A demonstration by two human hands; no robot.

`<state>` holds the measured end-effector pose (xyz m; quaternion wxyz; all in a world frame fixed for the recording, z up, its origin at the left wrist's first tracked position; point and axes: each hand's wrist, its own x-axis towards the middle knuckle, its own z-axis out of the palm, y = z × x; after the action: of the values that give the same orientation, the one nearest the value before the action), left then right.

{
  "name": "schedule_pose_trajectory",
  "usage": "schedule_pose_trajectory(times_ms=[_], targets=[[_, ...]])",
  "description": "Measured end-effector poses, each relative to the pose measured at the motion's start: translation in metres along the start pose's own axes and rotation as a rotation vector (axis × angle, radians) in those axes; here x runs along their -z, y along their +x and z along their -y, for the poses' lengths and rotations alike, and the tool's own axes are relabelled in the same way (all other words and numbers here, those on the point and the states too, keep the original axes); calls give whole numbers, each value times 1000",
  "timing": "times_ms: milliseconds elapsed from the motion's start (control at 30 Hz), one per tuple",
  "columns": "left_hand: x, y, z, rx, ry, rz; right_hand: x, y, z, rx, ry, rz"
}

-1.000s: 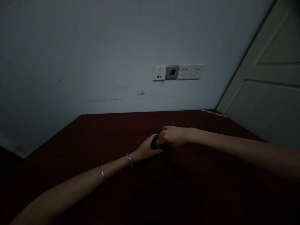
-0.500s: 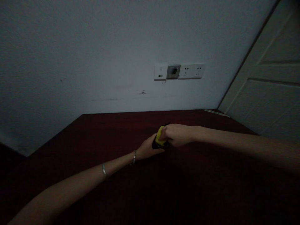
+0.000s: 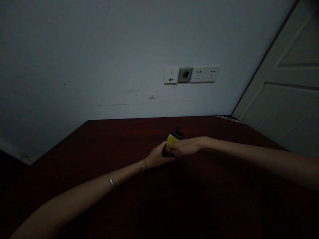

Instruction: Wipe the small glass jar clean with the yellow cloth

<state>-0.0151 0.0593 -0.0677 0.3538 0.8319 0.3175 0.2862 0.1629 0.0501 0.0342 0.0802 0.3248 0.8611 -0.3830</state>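
In the head view a small yellow and black object (image 3: 170, 139) is held over the dark red tabletop; its exact kind is hard to make out in the dim light. It has a yellow middle, a black lower end, and a black top with a grey band and a small stub. My left hand (image 3: 157, 156) is closed round its lower left end, with the thumb along the near side. From the right, my right hand (image 3: 185, 146) lies on its front and right side, fingers bent against the yellow part. The fingers cover much of that side.
The dark red tabletop (image 3: 119, 132) runs back to a pale wall (image 3: 99, 59). Wall sockets (image 3: 204, 75) and a grey switch plate (image 3: 185, 75) sit above it. A panelled door (image 3: 286, 99) stands at the right, near a thin pale strip (image 3: 230, 119).
My right hand has slid down from the object's top to its lower front, uncovering the black top and the stub. My left hand has stayed in place.
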Motion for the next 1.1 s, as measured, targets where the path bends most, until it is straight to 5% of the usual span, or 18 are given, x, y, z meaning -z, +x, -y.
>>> schedule_pose_trajectory(times_ms=[567, 900, 1100], targets=[[-15, 1, 5, 58, 19, -59, 13, 7, 8, -269, -19, 5], [-10, 3, -2, 67, -37, -23, 7, 7, 25, -236, -305, 41], [-10, -1, -2, 52, 10, -53, 15, 3, 22, -98, -372, 13]])
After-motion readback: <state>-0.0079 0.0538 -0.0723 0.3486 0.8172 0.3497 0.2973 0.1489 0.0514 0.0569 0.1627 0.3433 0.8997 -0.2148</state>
